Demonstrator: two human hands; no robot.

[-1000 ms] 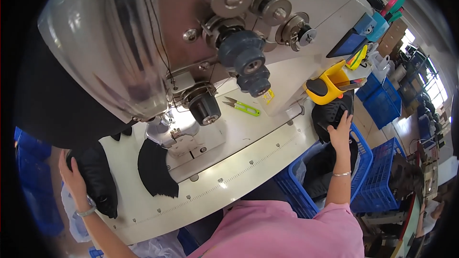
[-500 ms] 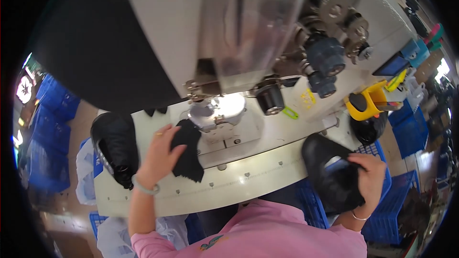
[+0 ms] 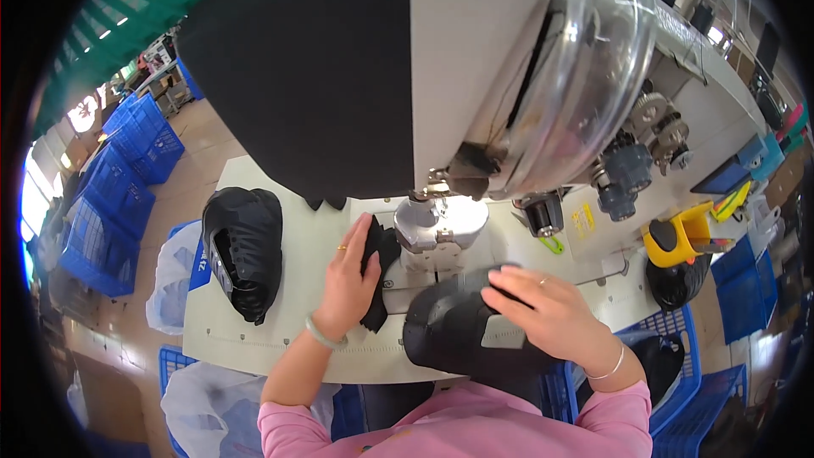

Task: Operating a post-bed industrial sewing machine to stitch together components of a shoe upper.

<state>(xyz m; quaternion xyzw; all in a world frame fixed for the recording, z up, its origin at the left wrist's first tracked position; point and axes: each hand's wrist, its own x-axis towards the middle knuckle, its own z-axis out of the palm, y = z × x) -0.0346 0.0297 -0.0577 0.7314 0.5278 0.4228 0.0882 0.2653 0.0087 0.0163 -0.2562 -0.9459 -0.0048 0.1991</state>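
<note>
My left hand (image 3: pixel 346 287), fingers stretched out and thumb apart, rests against the edge of a ragged black piece of fabric (image 3: pixel 383 267) on the white sewing machine table (image 3: pixel 288 348). Between my hands is a black shoe upper (image 3: pixel 449 322) with a light grey patch, at the table's front edge. My right hand (image 3: pixel 551 314) grips it from the right, fingers across its top; part of the grip is hidden. Just beyond the fabric and upper stands the sewing machine's lit metal work post (image 3: pixel 437 237). Another black shoe upper (image 3: pixel 246 250) with laces lies at the left of the table.
The large machine head (image 3: pixel 339 76) overhangs the far side. A yellow holder (image 3: pixel 678 237) and a green thread snipper (image 3: pixel 551 244) are at the right. Blue crates (image 3: pixel 695 365) stand below on the right, and white plastic bags (image 3: pixel 208 399) at lower left.
My right hand has brought the shoe upper leftward over the table, close to the fabric. The fabric looks narrower, bunched beside my left hand. The whole view has shifted.
</note>
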